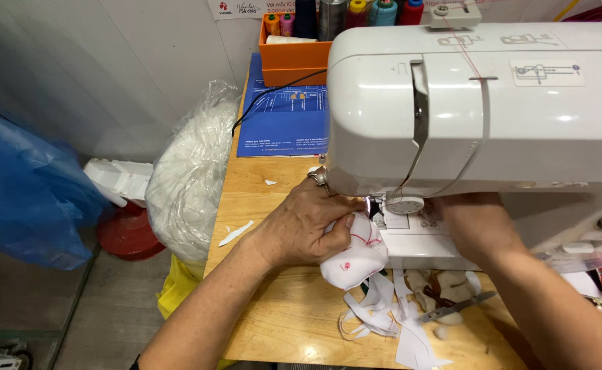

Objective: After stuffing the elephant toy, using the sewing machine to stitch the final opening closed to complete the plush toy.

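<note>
My left hand (pixel 299 226), a ring on one finger, grips a small stuffed white fabric piece (pixel 355 255) with red stitched lines, holding it against the needle area of a white sewing machine (pixel 479 109). My right hand (pixel 471 218) reaches under the machine's arm from the right; its fingers are hidden behind the machine body and I cannot see what they touch. The machine's presser foot and plate (pixel 400 218) lie just right of the fabric piece.
White fabric strips and scraps (pixel 383 312) and a pair of scissors (pixel 455 307) lie on the wooden table (pixel 280 329). An orange box of thread spools (pixel 294 55) and a blue booklet (pixel 284 116) sit at the back. A clear bag of white stuffing (pixel 188 178) stands left of the table.
</note>
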